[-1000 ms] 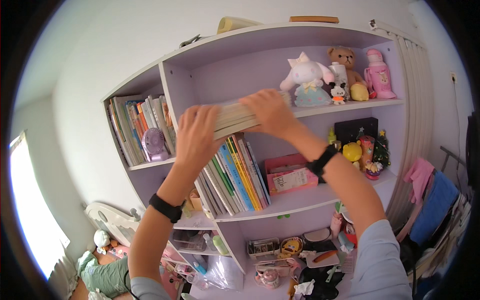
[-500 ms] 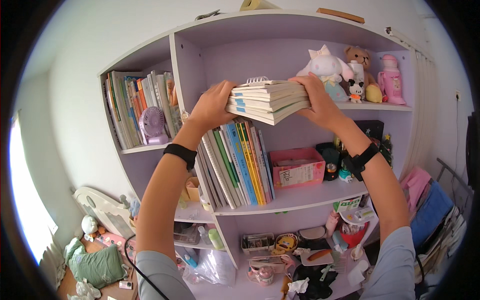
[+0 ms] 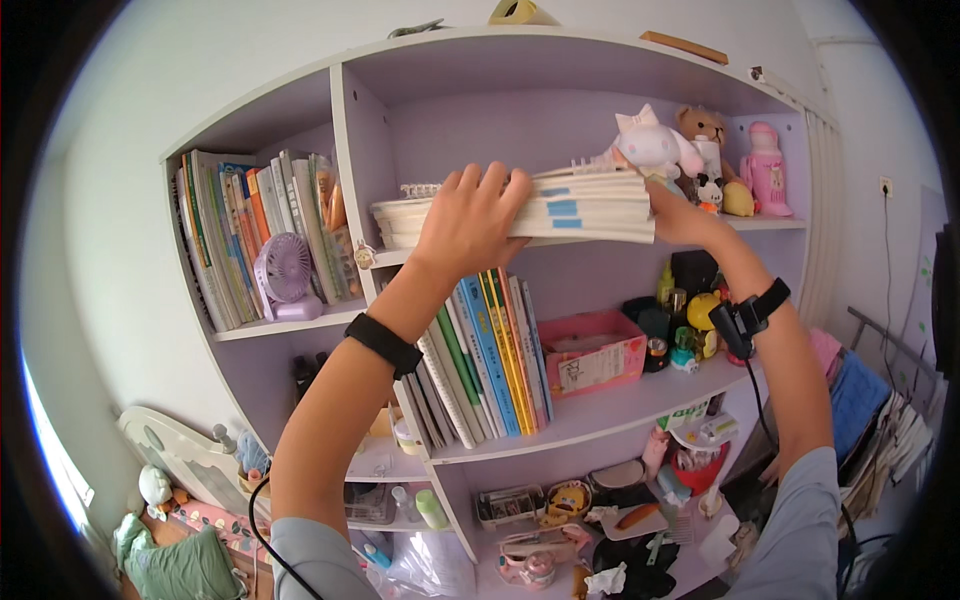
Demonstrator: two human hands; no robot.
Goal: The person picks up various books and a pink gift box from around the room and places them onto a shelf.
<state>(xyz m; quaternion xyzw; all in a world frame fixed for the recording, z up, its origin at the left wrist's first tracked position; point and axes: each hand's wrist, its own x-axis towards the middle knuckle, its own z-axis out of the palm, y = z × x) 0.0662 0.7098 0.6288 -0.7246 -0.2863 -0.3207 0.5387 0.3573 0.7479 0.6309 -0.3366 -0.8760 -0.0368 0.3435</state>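
A stack of white-paged notebooks (image 3: pixel 590 208) with blue marks along its edges lies level in front of the upper shelf. Wire spiral binding shows along its top left. My left hand (image 3: pixel 473 220) grips its near side left of the middle, the fingers bent over the top edge. At the stack's right end is my right hand (image 3: pixel 685 215), closed on it with its fingers partly hidden behind the pages. Whether the stack's underside touches the shelf board, I cannot tell. Just beyond the right hand sits a white plush toy (image 3: pixel 648 143) with a bow.
Upright books (image 3: pixel 490 355) and a pink box (image 3: pixel 592 355) stand on the shelf below. More books and a purple fan (image 3: pixel 285 275) fill the left compartment. A teddy bear (image 3: pixel 702 127) and a pink bottle (image 3: pixel 765 170) occupy the upper shelf's right end.
The stack has turned, its long blue-marked side now facing me. My left hand has shifted onto its near side, while my right hand has moved right and slightly down with its end.
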